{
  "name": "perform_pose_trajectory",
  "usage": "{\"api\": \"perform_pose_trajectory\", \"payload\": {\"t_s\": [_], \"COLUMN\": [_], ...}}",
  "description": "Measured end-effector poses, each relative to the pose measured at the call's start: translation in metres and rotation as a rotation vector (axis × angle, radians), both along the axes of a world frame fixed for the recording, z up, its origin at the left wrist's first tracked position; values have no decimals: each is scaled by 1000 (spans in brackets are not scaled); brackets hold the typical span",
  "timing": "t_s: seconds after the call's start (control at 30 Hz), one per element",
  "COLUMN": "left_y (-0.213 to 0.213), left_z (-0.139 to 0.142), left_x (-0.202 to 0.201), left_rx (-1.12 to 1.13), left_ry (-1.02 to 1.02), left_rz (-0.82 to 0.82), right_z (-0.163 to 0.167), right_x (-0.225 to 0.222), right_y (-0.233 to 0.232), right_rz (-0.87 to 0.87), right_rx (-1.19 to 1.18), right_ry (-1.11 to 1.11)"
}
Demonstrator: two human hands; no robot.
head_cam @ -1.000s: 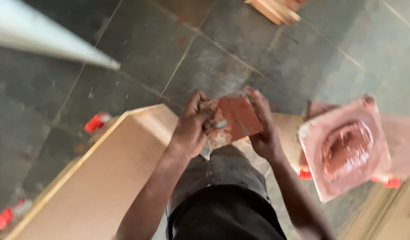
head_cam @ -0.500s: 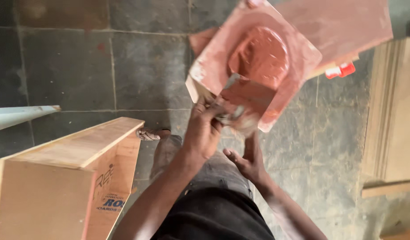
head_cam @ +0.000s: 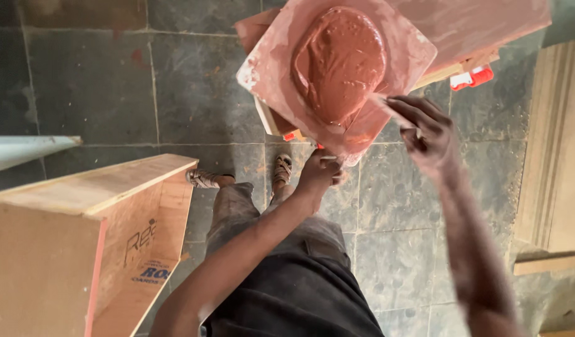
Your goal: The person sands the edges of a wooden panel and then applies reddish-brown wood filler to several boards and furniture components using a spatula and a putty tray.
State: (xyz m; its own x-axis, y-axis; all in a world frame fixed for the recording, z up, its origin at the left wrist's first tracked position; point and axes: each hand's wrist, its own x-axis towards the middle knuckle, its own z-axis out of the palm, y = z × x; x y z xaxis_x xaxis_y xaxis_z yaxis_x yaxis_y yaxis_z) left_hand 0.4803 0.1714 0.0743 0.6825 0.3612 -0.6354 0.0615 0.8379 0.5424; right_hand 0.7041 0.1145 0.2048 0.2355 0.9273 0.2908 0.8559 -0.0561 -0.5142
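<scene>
A pink-smeared square board point(head_cam: 269, 68) rests on a stack of panels, with a mound of reddish-brown putty point(head_cam: 338, 62) in its middle. My right hand point(head_cam: 428, 128) is at the board's right edge, shut on a thin pale scraper point(head_cam: 382, 105) whose tip touches the putty's rim. My left hand point(head_cam: 317, 175) sits just below the board's near corner. Its fingers are closed on a small pale scraper point(head_cam: 329, 160), most of which is hidden.
An open plywood box point(head_cam: 88, 193) stands at the left, with a pale slanted bar point(head_cam: 25, 151) above it. Wooden panels point(head_cam: 559, 156) lie along the right. Red clips point(head_cam: 474, 77) poke out under the stack. My sandalled feet point(head_cam: 281, 168) stand on dark floor tiles point(head_cam: 194, 87).
The view has swung so the board sits at top centre. My hands, together on a putty-laden scraper before, have parted: the right one reached the putty, the left dropped below the board's corner.
</scene>
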Motion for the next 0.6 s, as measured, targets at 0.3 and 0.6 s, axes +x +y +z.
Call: {"api": "perform_pose_trajectory", "payload": {"t_s": [0.3, 0.6], "left_y": [2, 0], "left_z": [14, 23], "left_x": [11, 22], "left_rx": [-36, 6], "left_ry": [-2, 49], "left_rz": [16, 11], "right_z": [17, 8], "right_x": [16, -11], "right_y": [17, -10], "right_rz": [517, 445], "right_rx": [-265, -179], "right_ry": [-353, -467]}}
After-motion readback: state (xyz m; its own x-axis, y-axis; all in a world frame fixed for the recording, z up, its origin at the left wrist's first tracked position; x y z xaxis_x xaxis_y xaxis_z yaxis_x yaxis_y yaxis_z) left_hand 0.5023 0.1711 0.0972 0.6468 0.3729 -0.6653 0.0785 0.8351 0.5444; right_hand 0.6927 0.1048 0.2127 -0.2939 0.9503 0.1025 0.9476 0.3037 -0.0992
